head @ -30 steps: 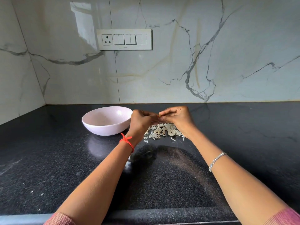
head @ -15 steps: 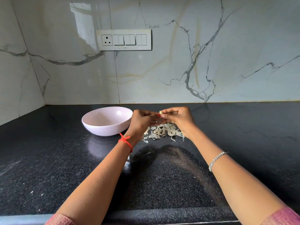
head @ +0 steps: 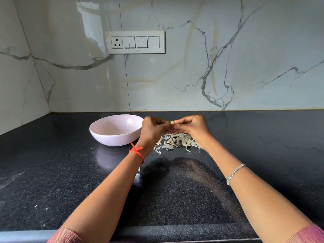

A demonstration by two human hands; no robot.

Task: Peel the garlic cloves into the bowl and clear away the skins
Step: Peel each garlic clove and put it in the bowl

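Pale garlic clove is pinched between left hand and right hand above the skins, so peelings drop beside the bowl.

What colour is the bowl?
Pale pink; the bowl shows best in the head view.

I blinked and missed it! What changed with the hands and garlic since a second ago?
The garlic clove now pokes its pale tip out where the hands meet; a second ago it was hidden. The left hand and right hand still pinch it above the skins. The bowl and skins stayed put.
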